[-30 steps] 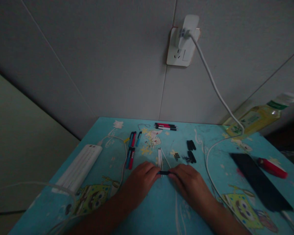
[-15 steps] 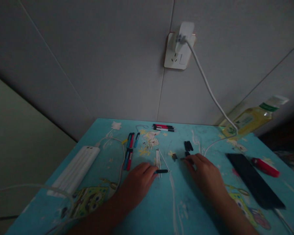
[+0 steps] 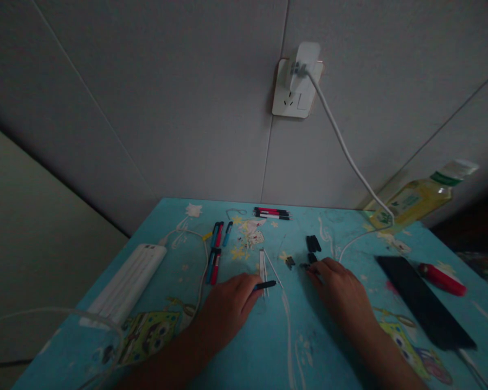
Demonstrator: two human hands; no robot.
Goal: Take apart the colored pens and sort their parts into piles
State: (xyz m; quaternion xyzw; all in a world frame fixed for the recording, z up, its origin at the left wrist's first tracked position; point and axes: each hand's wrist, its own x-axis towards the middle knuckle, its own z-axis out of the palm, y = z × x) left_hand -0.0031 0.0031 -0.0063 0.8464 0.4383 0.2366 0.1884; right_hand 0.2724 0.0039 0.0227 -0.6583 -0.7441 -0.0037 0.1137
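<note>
My left hand (image 3: 232, 299) pinches a dark pen barrel (image 3: 265, 285), which points to the right over the lower ends of several thin white refills (image 3: 262, 268). One more refill (image 3: 273, 268) lies slanted beside them. My right hand (image 3: 336, 281) is closed, its thumb and fingertips together at the table; what they hold, if anything, is too small and dark to make out. Just past those fingertips lie small black pieces (image 3: 312, 258), with larger black pieces (image 3: 313, 243) behind. Small dark clip-like parts (image 3: 290, 262) rest between the hands.
Blue and red pen barrels (image 3: 215, 254) lie left of centre, and several pens (image 3: 272, 213) near the wall. A white power strip (image 3: 124, 284) is on the left. To the right are a black phone-like slab (image 3: 425, 300), a red object (image 3: 442, 279) and a bottle of yellow liquid (image 3: 421, 197).
The slim dark piece that stuck out from my right fingertips no longer shows there, and that hand has moved slightly right. The barrel in my left hand has tilted, its right end up.
</note>
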